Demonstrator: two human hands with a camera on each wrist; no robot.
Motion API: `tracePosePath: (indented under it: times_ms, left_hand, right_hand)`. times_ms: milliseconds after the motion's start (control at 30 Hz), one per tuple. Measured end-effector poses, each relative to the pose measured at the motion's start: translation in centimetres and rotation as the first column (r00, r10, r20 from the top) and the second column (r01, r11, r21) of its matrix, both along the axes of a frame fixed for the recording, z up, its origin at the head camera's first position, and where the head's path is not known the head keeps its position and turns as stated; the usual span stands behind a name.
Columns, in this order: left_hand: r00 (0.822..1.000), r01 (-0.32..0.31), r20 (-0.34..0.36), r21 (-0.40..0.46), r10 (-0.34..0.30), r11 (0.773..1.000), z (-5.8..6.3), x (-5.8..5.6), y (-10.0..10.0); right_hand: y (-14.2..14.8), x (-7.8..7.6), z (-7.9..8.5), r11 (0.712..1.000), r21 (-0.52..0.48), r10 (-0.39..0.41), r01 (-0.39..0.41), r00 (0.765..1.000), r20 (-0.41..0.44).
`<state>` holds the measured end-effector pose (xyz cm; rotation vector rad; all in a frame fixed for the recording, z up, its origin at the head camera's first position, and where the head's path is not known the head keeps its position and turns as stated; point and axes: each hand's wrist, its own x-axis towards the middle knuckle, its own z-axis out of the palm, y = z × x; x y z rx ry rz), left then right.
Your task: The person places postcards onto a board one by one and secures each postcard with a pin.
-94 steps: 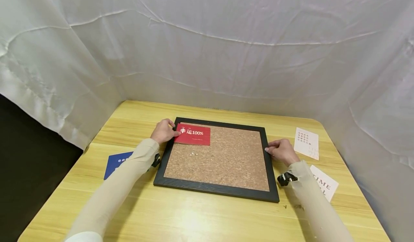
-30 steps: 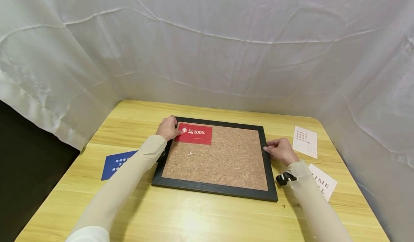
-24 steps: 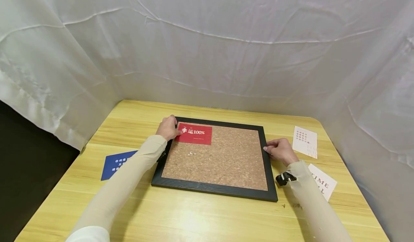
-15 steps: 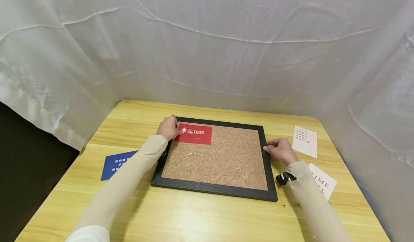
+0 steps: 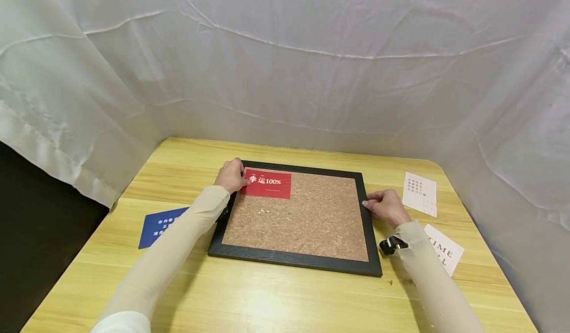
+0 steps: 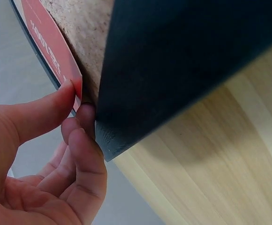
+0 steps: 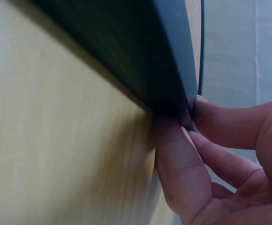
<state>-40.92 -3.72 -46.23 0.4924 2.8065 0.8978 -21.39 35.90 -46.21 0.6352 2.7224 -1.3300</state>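
A black-framed cork board (image 5: 303,221) lies on the table. In its upper left corner is a red card (image 5: 271,187) with white lettering reading 100%. My left hand (image 5: 229,176) reaches over the frame's left side and pinches the card's left edge. Seen from the left wrist, the thumb presses on the printed face of the red card (image 6: 56,54), with fingertips curled beneath it beside the black frame (image 6: 173,61). My right hand (image 5: 386,207) grips the frame's right side, thumb on top and fingers against the outer edge, as the right wrist view shows.
Left of the board, a blue card (image 5: 162,224) is partly covered by the left forearm. On the right lie a white card with small text (image 5: 420,194) and a white card lettered TIME (image 5: 445,249), partly behind the right arm. A pale curtain (image 5: 311,75) hangs behind.
Since three seconds ago, the left hand has shifted the red card slightly right, off the frame's left side and into the corner. In the last second both hands have stayed nearly still.
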Motion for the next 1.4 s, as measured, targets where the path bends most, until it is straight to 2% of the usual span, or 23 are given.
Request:
tracePosePath:
  times_ms: [433, 567, 1067, 1400]
  left_hand:
    - [1.0, 0.019, -0.007, -0.03, -0.019, 0.999, 0.3, -0.39, -0.18]
    - [1.0, 0.008, 0.0, -0.042, -0.008, 0.999, 0.32, -0.53, -0.01]
    - [1.0, 0.025, -0.011, -0.072, -0.026, 0.997, 0.82, -0.23, 0.33]
    - [1.0, 0.023, -0.003, -0.066, -0.023, 0.998, 0.46, -0.43, 0.35]
  right_hand:
    - [0.04, -0.02, 0.04, 1.0, 0.002, 0.002, -0.002, 1.0, 0.0]
    - [0.07, 0.01, -0.06, 1.0, 0.002, 0.002, -0.002, 1.0, -0.003]
    - [-0.24, 0.19, 0.19, 1.0, 0.003, -0.004, 0.004, 1.0, -0.01]
    - [-0.2, 0.15, 0.23, 1.0, -0.002, -0.004, 0.004, 1.0, -0.005]
